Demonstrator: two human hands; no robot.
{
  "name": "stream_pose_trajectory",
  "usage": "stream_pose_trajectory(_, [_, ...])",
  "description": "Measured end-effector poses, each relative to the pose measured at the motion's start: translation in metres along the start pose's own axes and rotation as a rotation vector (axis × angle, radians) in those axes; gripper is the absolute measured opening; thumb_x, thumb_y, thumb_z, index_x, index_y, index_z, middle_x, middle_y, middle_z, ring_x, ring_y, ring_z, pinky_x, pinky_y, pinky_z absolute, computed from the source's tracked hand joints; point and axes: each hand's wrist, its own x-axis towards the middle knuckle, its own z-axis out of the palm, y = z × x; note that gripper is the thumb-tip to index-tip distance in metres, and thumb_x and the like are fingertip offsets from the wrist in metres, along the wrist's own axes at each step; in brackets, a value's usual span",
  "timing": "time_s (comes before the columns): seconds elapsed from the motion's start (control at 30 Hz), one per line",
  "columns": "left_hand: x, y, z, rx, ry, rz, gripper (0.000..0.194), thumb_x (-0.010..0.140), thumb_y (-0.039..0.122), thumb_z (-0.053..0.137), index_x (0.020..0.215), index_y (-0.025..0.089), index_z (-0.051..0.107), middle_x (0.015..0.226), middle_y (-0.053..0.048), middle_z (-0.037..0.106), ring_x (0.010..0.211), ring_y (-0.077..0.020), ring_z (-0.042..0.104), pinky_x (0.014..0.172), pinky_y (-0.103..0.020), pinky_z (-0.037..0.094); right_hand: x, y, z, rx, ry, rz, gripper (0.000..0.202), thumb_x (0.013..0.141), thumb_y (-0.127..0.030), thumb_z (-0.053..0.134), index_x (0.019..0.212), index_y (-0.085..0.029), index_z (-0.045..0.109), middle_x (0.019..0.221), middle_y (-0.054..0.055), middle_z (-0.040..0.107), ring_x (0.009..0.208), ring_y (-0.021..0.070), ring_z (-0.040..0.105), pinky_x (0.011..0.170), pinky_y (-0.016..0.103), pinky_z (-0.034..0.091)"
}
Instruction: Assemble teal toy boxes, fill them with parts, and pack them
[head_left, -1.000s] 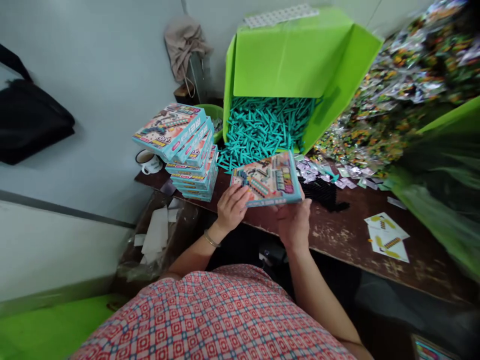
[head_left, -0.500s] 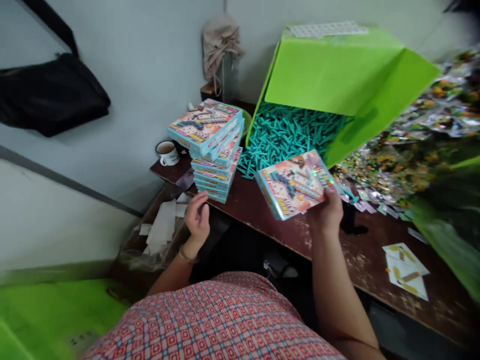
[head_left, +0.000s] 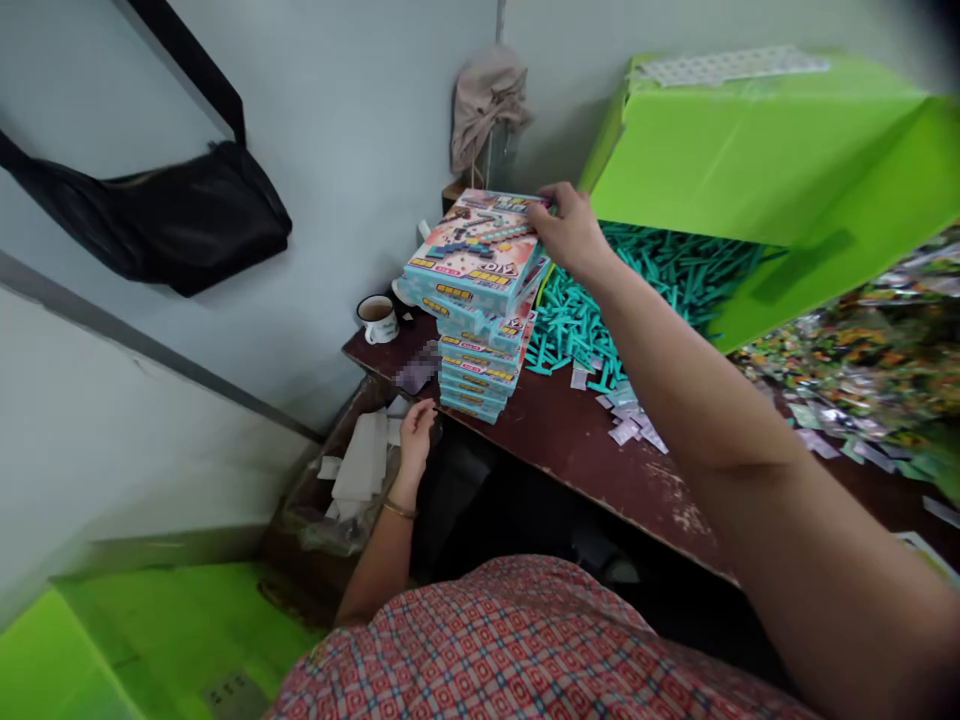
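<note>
1. We see our right hand [head_left: 571, 228] at the far right corner of the top box [head_left: 472, 240]. The thumb lies on the printed face and the fingers bend over the edge, so we are gripping this box.
2. The top box lies flat, picture side up, on the stack of boxes [head_left: 478, 370]. The stack stands near the front edge of the dark red table [head_left: 555, 430], and its upper boxes are turned a little against the lower ones.
3. Our left hand [head_left: 416, 432] is lower, just beside the table edge. Its fingers are loosely open and slightly bent, and we wear a bracelet [head_left: 400, 510] on this wrist.
4. Left of this hand we have a bin [head_left: 322, 535] with a clear plastic lining and white paper strips [head_left: 360, 455] inside.
5. At the left end of the table stands a white mug [head_left: 379, 320] with a brown drink, near the stack but apart from it.
6. Right of the stack, many teal plastic pieces [head_left: 697, 275] spill from a bright green carton [head_left: 720, 150] onto the table. Small pale packets [head_left: 626, 425] lie in front of them, near our right forearm.
7. On the wall at left we see a black bag [head_left: 202, 220] hanging by its strap.
</note>
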Motion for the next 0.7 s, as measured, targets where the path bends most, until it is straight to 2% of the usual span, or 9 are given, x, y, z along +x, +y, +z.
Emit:
stream_pose_trajectory(0.1, [0.012,-0.009,0.002,0.069,-0.013,0.003,0.037,0.087,0.043,0.065,0.114,0.018,0.071,0.121,-0.014,0.075,0.112,-0.0259,0.072,0.104,-0.044,0.055,-0.018,-0.033,-0.019,-0.317,-0.030,-0.094,0.049,0.092,-0.020,0.078,0.136,-0.002,0.065,0.160,0.025,0.044,0.153,0.0396,0.038,0.125,0.064,0.029])
stream_pose_trajectory(0.17, [0.020,-0.014,0.006,0.104,-0.024,-0.001,0.035,0.087,0.036,0.062,0.116,0.019,0.071,0.121,-0.013,0.074,0.116,-0.0266,0.070,0.109,-0.047,0.053,-0.019,-0.054,-0.024,-0.394,-0.087,-0.266,0.044,0.101,-0.028,0.070,0.139,-0.007,0.067,0.158,0.018,0.048,0.153,0.0367,0.040,0.126,0.060,0.030])
stream_pose_trajectory(0.27, [0.035,-0.018,0.016,0.234,-0.019,0.040,0.037,0.081,0.022,0.060,0.115,0.020,0.072,0.124,-0.012,0.071,0.127,-0.0284,0.065,0.120,-0.050,0.046,-0.007,-0.070,-0.009,-0.436,-0.331,-0.402,0.051,0.109,-0.044,0.052,0.145,-0.010,0.065,0.153,0.010,0.056,0.153,0.0330,0.043,0.126,0.059,0.029])
stream_pose_trajectory(0.33, [0.041,-0.019,0.021,0.310,-0.014,0.069,0.041,0.073,0.014,0.060,0.111,0.021,0.073,0.131,-0.014,0.068,0.138,-0.0307,0.057,0.128,-0.052,0.038,0.000,-0.069,0.006,-0.500,-0.514,-0.358,0.059,0.111,-0.050,0.044,0.154,-0.012,0.057,0.159,0.009,0.053,0.154,0.0348,0.041,0.124,0.062,0.027])
stream_pose_trajectory(0.4, [0.038,-0.019,0.024,0.328,-0.018,0.070,0.043,0.069,0.012,0.060,0.109,0.020,0.073,0.135,-0.015,0.065,0.145,-0.0330,0.052,0.132,-0.054,0.033,0.000,-0.064,0.015,-0.547,-0.593,-0.323,0.059,0.112,-0.050,0.040,0.159,-0.015,0.051,0.161,0.010,0.051,0.154,0.0337,0.042,0.121,0.063,0.028])
stream_pose_trajectory(0.47, [0.023,-0.021,0.023,0.319,-0.036,0.057,0.042,0.072,0.017,0.060,0.112,0.020,0.072,0.132,-0.015,0.067,0.141,-0.0344,0.057,0.127,-0.057,0.040,-0.011,-0.062,0.013,-0.578,-0.572,-0.329,0.061,0.111,-0.053,0.038,0.158,-0.017,0.052,0.161,0.008,0.052,0.153,0.0333,0.043,0.119,0.065,0.030])
stream_pose_trajectory(0.57, [-0.012,-0.022,0.019,0.263,-0.127,0.021,0.043,0.086,0.036,0.053,0.125,0.029,0.071,0.124,-0.010,0.074,0.126,-0.0327,0.069,0.108,-0.058,0.058,-0.050,-0.069,-0.007,-0.605,-0.527,-0.357,0.063,0.108,-0.060,0.036,0.151,-0.021,0.059,0.153,0.003,0.060,0.149,0.0332,0.049,0.115,0.064,0.037])
stream_pose_trajectory(0.63, [-0.035,-0.019,0.021,0.195,-0.249,-0.003,0.049,0.093,0.054,0.045,0.135,0.040,0.067,0.126,-0.005,0.077,0.123,-0.0308,0.073,0.098,-0.055,0.064,-0.083,-0.077,-0.024,-0.619,-0.499,-0.385,0.062,0.108,-0.060,0.031,0.150,-0.027,0.060,0.154,-0.002,0.059,0.148,0.0297,0.051,0.116,0.058,0.038])
stream_pose_trajectory(0.7, [-0.052,-0.013,0.027,0.096,-0.395,-0.035,0.058,0.095,0.068,0.039,0.145,0.047,0.060,0.135,0.000,0.075,0.129,-0.0304,0.070,0.098,-0.055,0.065,-0.113,-0.085,-0.042,-0.643,-0.482,-0.414,0.061,0.109,-0.059,0.022,0.153,-0.033,0.056,0.160,-0.006,0.055,0.150,0.0270,0.048,0.117,0.053,0.036])
